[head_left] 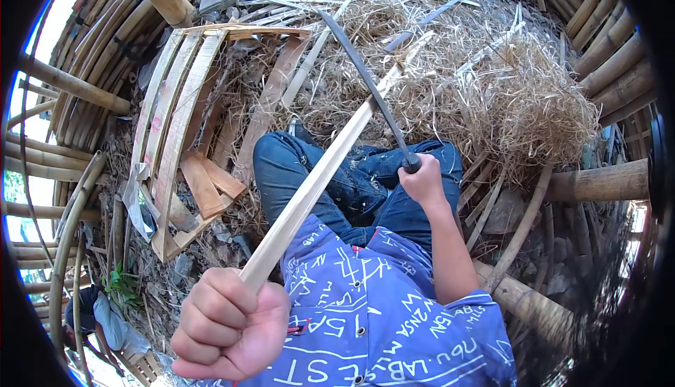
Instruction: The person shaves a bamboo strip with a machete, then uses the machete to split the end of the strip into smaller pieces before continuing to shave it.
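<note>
My left hand (232,324) is closed in a fist round the near end of a long split bamboo strip (299,207). The strip slants up and away to the right, pale along most of its length, with a darker node close to its far end. My right hand (425,183) grips the dark handle of a long, slightly curved machete (362,70). Its blade crosses the strip near the far part and appears to touch it; the tip points up and left. Both hands are in front of my lap, over my jeans and patterned shirt.
A heap of curly bamboo shavings (520,98) lies ahead and to the right. On the left stands a slatted wooden pallet (169,127) with loose boards (211,183). Bamboo poles (598,179) frame both sides, and another pole (524,306) lies by my right elbow.
</note>
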{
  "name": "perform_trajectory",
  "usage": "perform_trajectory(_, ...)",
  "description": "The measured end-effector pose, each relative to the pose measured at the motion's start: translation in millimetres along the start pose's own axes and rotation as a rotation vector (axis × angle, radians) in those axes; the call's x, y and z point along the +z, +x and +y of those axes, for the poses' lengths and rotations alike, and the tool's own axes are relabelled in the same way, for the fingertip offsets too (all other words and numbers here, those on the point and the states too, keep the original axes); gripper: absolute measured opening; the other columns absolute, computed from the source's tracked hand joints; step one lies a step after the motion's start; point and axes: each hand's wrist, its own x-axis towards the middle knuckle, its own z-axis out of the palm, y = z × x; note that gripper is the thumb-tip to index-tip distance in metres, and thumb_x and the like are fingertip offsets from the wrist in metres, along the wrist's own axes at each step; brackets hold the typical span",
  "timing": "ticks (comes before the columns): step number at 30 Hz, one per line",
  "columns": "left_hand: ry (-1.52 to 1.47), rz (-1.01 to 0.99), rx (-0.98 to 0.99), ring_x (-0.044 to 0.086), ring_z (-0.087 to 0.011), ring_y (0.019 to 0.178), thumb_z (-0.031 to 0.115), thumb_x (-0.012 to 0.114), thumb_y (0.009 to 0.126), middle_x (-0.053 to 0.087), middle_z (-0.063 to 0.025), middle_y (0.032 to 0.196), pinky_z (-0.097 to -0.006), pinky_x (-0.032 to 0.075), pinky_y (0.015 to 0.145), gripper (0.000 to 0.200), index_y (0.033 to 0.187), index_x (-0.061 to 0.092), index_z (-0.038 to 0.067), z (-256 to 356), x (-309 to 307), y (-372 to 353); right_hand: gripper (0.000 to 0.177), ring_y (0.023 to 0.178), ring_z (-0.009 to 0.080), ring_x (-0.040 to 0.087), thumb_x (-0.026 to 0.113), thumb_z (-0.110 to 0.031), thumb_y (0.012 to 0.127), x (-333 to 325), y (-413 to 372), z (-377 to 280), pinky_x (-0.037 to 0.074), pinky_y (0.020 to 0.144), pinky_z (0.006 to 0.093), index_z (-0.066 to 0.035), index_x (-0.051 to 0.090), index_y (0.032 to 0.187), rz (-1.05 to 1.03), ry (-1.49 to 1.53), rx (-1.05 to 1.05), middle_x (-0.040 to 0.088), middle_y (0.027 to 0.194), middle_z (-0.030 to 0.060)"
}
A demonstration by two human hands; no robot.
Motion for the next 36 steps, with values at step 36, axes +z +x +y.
perform_trajectory(36,-0.047,-0.099,-0.021,0.022,-0.0005,0.044,0.027,0.041,0.096,0.024,0.0094,0.055,-0.0149,0.017,0.043,0.035,0.063,0.03,0.019,1,5,3,0.021,0.059,0.0351,0.06,0.07,-0.013,0.057,-28,-89,-121,0.048,0.055,0.0403,-0.004,0.056,0.069,-0.383,0.272,-0.486,0.057,0.061,0.0156)
